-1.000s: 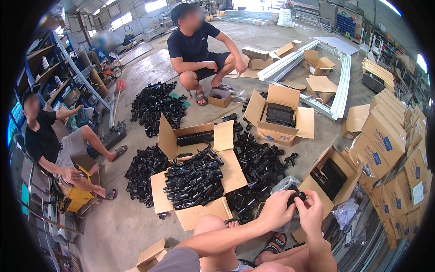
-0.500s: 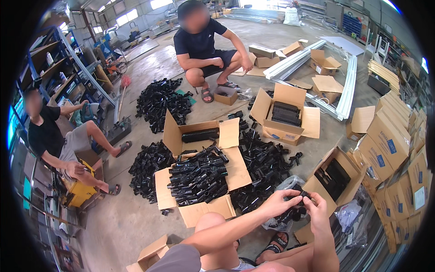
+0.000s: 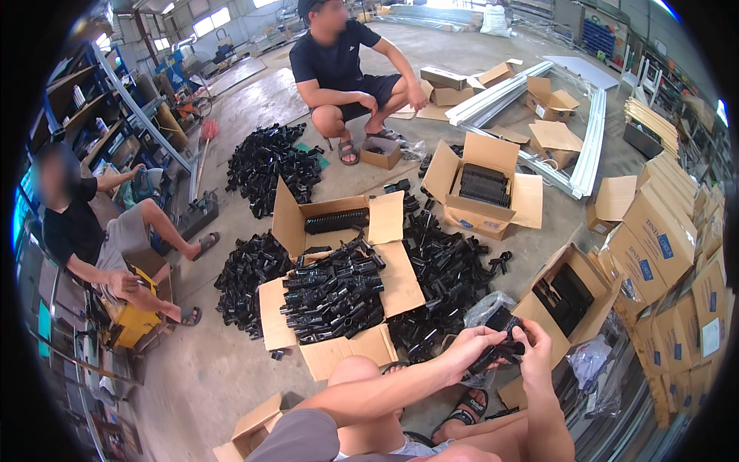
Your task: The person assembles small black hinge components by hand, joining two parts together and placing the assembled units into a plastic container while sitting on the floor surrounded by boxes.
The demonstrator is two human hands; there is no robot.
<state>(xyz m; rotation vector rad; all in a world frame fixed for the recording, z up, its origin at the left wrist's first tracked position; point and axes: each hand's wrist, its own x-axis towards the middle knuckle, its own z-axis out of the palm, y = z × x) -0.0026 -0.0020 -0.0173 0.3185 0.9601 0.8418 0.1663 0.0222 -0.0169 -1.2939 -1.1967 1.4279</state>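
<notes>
The small part between the left hand and the right hand is black. The parts in the open box are black too, and the cardboard is plain brown. The floor is grey concrete. The stacked boxes are brown with blue marks. The bag seems clear. A low stool is yellow.
</notes>
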